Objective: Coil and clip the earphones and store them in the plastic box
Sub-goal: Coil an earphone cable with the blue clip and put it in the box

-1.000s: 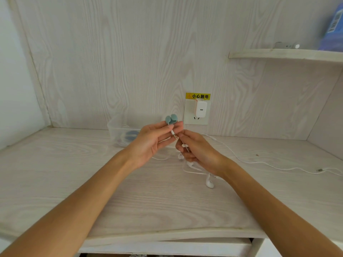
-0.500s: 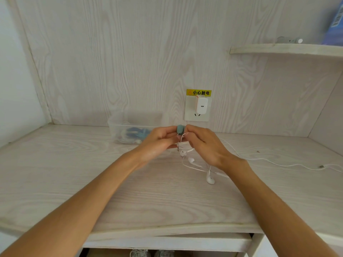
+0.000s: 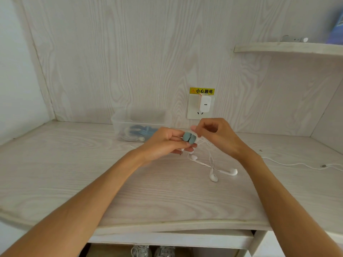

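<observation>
Both forearms reach forward over the pale wooden worktop (image 3: pixel 74 173) and meet near its middle. The left hand (image 3: pixel 163 143) is turned palm inward, its fingers (image 3: pixel 187 144) curled round a grey-green clip (image 3: pixel 189 137), which sits between thumb and fingertips; the cord's metal plug pokes out just below that hand. The right hand (image 3: pixel 217 136) is raised slightly higher, just beside the clip, its fingers bent and pinching the thin white cord of the earphones (image 3: pixel 213 169). From there the cord hangs down in loose loops to the worktop, where the earbuds lie below and between the hands. The clear plastic box (image 3: pixel 137 125) stands against the back wall behind the left hand, with white and blue cords already inside. A white charger (image 3: pixel 205 104) is plugged into the wall socket above the hands, and its cable (image 3: pixel 297 164) trails off to the right.
</observation>
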### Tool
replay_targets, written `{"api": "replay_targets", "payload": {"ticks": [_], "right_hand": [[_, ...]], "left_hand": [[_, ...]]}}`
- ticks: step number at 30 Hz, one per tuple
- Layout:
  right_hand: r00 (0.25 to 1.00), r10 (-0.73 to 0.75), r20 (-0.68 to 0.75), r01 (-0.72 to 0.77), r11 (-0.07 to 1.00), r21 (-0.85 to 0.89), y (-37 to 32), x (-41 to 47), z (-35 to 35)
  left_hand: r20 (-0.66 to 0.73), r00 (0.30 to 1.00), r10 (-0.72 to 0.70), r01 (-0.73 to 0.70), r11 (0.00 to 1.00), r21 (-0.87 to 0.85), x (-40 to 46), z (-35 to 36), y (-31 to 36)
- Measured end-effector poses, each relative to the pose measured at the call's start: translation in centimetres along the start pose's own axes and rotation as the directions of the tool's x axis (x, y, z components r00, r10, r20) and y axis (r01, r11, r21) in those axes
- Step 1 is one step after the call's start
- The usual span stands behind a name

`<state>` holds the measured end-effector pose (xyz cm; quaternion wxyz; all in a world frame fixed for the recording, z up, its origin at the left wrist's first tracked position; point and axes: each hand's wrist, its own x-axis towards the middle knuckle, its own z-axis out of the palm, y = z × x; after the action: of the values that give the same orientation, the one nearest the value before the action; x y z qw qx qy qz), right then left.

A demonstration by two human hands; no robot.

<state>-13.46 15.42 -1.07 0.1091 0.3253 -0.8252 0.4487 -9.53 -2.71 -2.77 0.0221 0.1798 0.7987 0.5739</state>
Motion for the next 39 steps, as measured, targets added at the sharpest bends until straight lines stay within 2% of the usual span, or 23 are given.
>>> {"api": "replay_targets", "payload": {"ticks": [2,5,7,10,12,14,16,18,20,22,24,26,28,32,35,39], "right_hand": [[0.996,0.078,0.039,-0.083,0.987,0.135,-0.1,0.1,-0.6],[0.988,0.152,0.002,-0.149,0.968,0.200,0.3,0.3,0.1],[0.991,0.130,-0.014,-0.124,0.969,0.212,0.4,0.3,1.4],[0.999,0.038,0.002,-0.037,0.964,0.265,0.7,0.3,3.0],[0.999,0.016,-0.029,-0.009,0.974,0.229,1.2,0.5,3.9],[0.997,0.013,-0.082,-0.003,0.994,0.112,1.5,0.5,4.3],[0.996,-0.069,-0.060,0.063,0.994,-0.085,1.3,0.2,4.6],[0.989,-0.135,0.064,0.145,0.965,-0.217,1.0,-0.1,4.7],[0.978,-0.129,0.162,0.173,0.941,-0.291,0.7,-0.2,5.0],[0.974,-0.124,0.189,0.186,0.915,-0.358,0.4,-0.2,5.1],[0.975,-0.164,0.149,0.209,0.902,-0.378,-0.2,-0.3,4.7],[0.980,-0.174,0.097,0.196,0.928,-0.317,-0.6,-0.3,4.0],[0.990,-0.132,0.053,0.139,0.975,-0.173,-0.8,-0.2,3.4],[0.999,0.022,-0.032,-0.016,0.987,0.163,-1.1,0.0,2.5],[0.996,0.041,-0.076,-0.032,0.993,0.116,-0.7,0.2,1.8],[0.998,0.011,-0.060,-0.008,0.999,0.045,-0.4,0.0,1.5]], "left_hand": [[0.120,0.992,-0.036,0.043,0.997,-0.063,-0.2,0.0,0.6],[0.329,0.943,-0.040,0.106,0.977,-0.185,-0.6,-0.1,1.5],[0.366,0.930,-0.021,0.130,0.953,-0.274,-0.8,-0.1,1.6],[0.332,0.943,0.005,0.153,0.881,-0.448,-0.7,-0.3,1.6],[0.263,0.965,0.020,0.141,0.804,-0.577,-0.4,-0.4,1.5],[0.126,0.992,0.024,0.070,0.720,-0.691,0.0,-0.6,1.2],[-0.045,0.999,0.001,-0.033,0.687,-0.726,0.5,-0.9,0.9],[-0.187,0.982,-0.024,-0.111,0.726,-0.679,0.9,-1.1,0.5],[-0.287,0.958,-0.029,-0.155,0.788,-0.595,1.0,-1.2,0.1],[-0.378,0.926,-0.010,-0.186,0.858,-0.478,1.0,-1.3,-0.1],[-0.439,0.898,0.037,-0.197,0.925,-0.324,0.9,-1.4,-0.2],[-0.409,0.907,0.100,-0.187,0.966,-0.178,0.7,-1.2,-0.2],[-0.307,0.942,0.136,-0.166,0.983,-0.074,0.6,-0.6,-0.2],[-0.128,0.985,0.117,-0.126,0.990,-0.064,0.4,-0.1,0.2],[-0.088,0.991,0.098,-0.104,0.992,-0.068,0.3,-0.1,0.2],[-0.065,0.995,0.079,-0.079,0.997,-0.008,0.2,0.0,0.0]]}}
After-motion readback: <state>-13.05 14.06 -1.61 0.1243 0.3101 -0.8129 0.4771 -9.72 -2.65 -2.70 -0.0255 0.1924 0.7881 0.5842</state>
